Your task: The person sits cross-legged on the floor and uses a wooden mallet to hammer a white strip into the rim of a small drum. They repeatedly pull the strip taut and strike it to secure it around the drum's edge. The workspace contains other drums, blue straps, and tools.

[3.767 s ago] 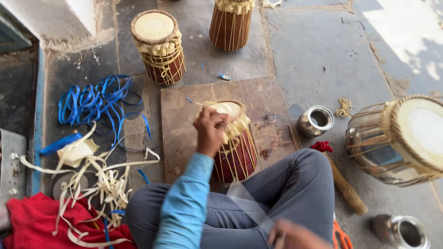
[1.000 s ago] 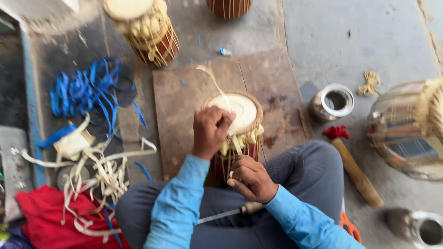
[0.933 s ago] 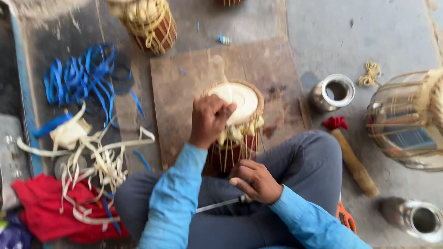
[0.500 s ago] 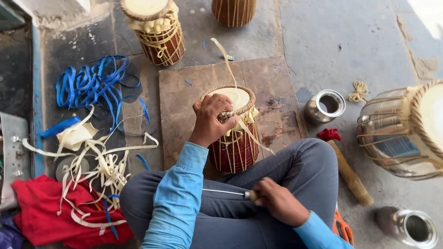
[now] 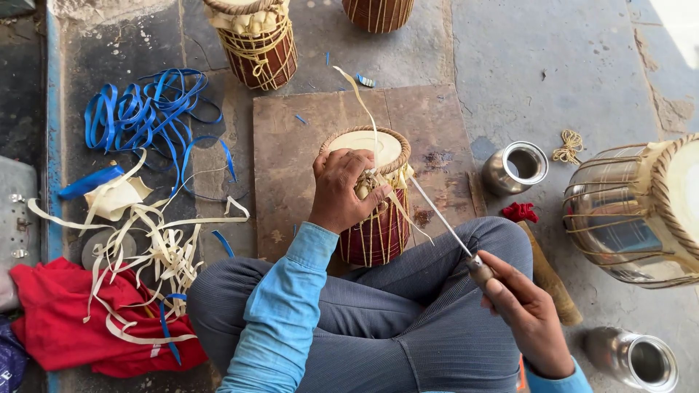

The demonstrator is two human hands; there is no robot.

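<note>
The left hand [image 5: 338,191] clamped over the rim of the small drum [image 5: 371,200] — fingers curled tight on the pale lacing there. That drum stood upright on the wooden board [image 5: 291,160], wedged just in front of the crossed legs. The right hand [image 5: 526,314] gripped the handle of a long metal spike [image 5: 440,216], its tip poked in at the lacing by the drum's rim — a loose strap [image 5: 362,98] curled up above the drumhead. A steel cup [image 5: 515,167] sat near, to the right.
</note>
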